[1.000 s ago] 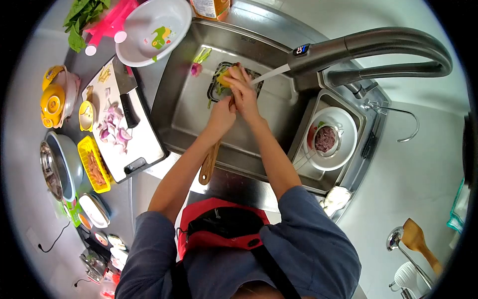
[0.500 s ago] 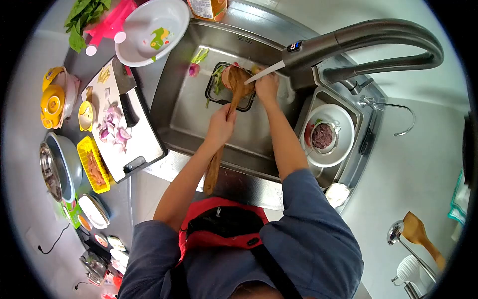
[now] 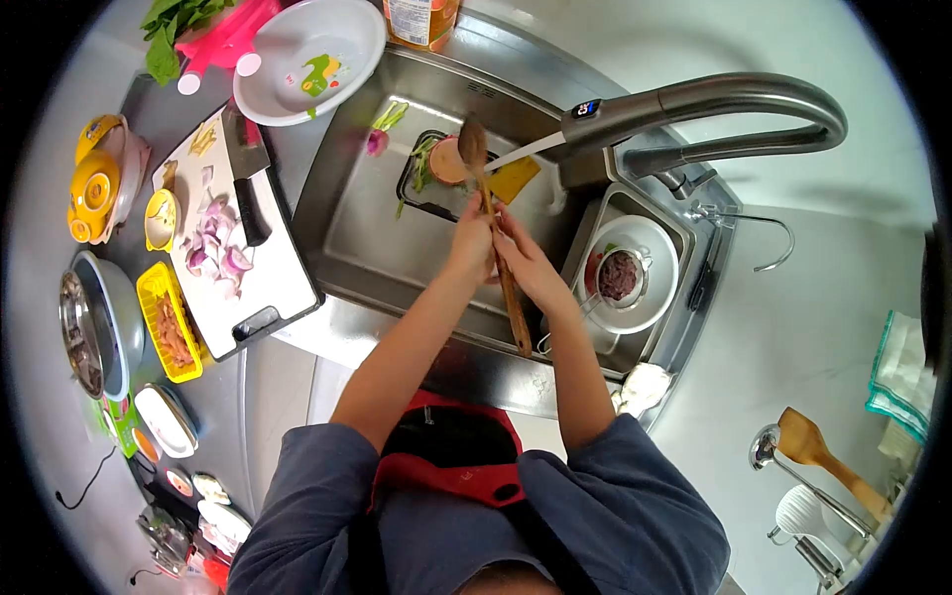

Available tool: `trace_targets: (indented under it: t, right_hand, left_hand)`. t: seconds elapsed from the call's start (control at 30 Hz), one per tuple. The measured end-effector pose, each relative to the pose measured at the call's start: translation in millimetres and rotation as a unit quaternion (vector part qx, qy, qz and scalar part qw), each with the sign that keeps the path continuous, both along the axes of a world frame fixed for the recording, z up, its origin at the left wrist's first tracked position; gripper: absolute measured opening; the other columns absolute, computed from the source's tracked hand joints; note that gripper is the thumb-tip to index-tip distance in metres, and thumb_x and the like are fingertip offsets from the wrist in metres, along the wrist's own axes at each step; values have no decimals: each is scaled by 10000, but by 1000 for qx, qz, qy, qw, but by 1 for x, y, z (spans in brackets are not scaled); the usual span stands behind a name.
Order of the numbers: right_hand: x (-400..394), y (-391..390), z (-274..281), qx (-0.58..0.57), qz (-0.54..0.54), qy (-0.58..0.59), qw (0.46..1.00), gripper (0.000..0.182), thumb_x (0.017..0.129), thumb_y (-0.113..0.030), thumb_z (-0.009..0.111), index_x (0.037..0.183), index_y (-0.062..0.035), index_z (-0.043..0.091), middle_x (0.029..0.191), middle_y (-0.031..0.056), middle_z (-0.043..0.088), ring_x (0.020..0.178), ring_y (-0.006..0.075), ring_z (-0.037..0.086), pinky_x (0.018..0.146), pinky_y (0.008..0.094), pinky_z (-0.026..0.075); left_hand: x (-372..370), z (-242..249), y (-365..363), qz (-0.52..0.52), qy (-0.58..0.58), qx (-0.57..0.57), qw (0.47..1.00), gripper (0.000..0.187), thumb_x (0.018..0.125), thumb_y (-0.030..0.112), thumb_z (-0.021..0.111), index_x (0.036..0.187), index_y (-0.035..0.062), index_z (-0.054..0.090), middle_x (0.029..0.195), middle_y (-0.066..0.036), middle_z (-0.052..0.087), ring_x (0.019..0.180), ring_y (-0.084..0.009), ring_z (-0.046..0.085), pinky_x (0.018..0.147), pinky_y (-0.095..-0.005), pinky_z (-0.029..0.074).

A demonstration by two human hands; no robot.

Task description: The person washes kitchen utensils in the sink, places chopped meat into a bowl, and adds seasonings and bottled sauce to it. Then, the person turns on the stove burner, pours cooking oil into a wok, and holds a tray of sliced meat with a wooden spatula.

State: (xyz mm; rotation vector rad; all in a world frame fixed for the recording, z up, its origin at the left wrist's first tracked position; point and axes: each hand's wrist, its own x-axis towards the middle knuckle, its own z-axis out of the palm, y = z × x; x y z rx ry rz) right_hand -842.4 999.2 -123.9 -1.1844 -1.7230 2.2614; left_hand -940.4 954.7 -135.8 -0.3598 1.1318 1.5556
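Under the running tap (image 3: 595, 124), a wooden spoon (image 3: 511, 297) points away from me, its head in the stream and its handle towards the sink's front edge. My left hand (image 3: 472, 241) is closed around the handle's upper part. Against the handle from the other side, my right hand (image 3: 528, 263) is closed on it too. Beyond my hands a yellow cloth or sponge (image 3: 514, 178) lies on the floor of the sink (image 3: 382, 223). Beside it, a round orange-pink object (image 3: 447, 162) and green scraps (image 3: 422, 167) sit at the drain. A purple-and-green vegetable piece (image 3: 378, 143) lies farther left.
On the left are a cutting board (image 3: 273, 283) with chopped onion and a knife (image 3: 248, 188), a yellow tray (image 3: 171, 322) and a white basin (image 3: 367, 50). Right of the sink, a strainer (image 3: 620, 276) with dark red contents rests over a white bowl (image 3: 662, 253).
My right hand has left the spoon's head and come back to the handle. The yellow cloth or sponge now lies uncovered in the sink. The handle's end has swung right.
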Motion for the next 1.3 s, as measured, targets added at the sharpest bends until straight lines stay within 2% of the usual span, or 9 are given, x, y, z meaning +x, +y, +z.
trace_targets:
  t: [0.27,0.37,0.5,0.67,0.73,0.9,1.0,1.13,1.3]
  right_hand:
    - [42,-17,11,-63,-38,-7,997,490,919,-136,453,1368,-38,285,1256,54,441,880,98,516,509,219,427]
    - [43,-17,14,-134,-73,26,988,444,916,-131,461,1322,9,345,1168,63,501,796,92,525,483,209,401]
    - [30,21,-4,-139,-15,-3,990,352,911,-160,483,1192,52,468,1012,71,569,664,85,512,478,191,385]
    - [-30,84,2,-107,66,0,992,283,912,-190,484,1062,45,531,784,41,545,566,67,449,462,168,343]
    - [-54,107,-5,-113,103,6,988,271,912,-199,483,1028,38,546,707,21,520,541,61,425,454,165,328]
    - [-114,139,-29,-108,284,-7,953,257,914,-232,482,862,12,544,628,-8,457,485,48,378,428,170,286]
    - [-139,134,-38,-198,281,-58,937,262,914,-248,484,785,-24,526,586,-24,418,469,38,360,416,168,267]
    - [-112,108,23,-54,300,-128,944,307,923,-293,460,690,-93,458,530,-53,332,386,29,296,359,196,222]
    - [-26,95,52,-176,132,-106,970,203,938,-288,431,893,-94,470,577,-42,354,366,21,280,321,181,230]
  left_hand:
    - [30,-19,-12,28,-33,39,998,608,887,-26,390,1416,140,141,1140,-91,456,843,-205,517,756,-346,460]
    - [28,-28,-15,43,-20,18,999,479,889,-2,423,1341,89,292,1088,-100,478,794,-201,515,760,-336,460]
    - [-18,-73,15,43,-52,107,992,38,892,64,447,888,30,463,761,-94,540,701,-190,528,674,-325,459]
    - [-85,-102,67,107,-41,158,981,135,947,129,371,921,28,456,783,-90,522,761,-210,522,721,-345,461]
    - [-103,-119,77,242,-276,148,918,156,956,151,353,936,31,451,819,-86,527,791,-216,523,756,-351,467]
    - [-113,-92,51,51,-80,181,979,283,958,242,379,1053,37,549,999,-67,578,896,-192,555,797,-353,477]
    - [-105,-82,43,59,-75,177,979,283,956,245,382,1053,51,564,980,-66,583,917,-196,562,815,-360,476]
    - [-82,-81,52,123,-51,158,979,263,962,246,358,1061,45,496,1094,-150,571,950,-229,567,845,-374,471]
    - [-49,-77,72,146,-136,131,971,326,966,239,316,994,-39,483,1012,-170,592,892,-270,586,829,-377,493]
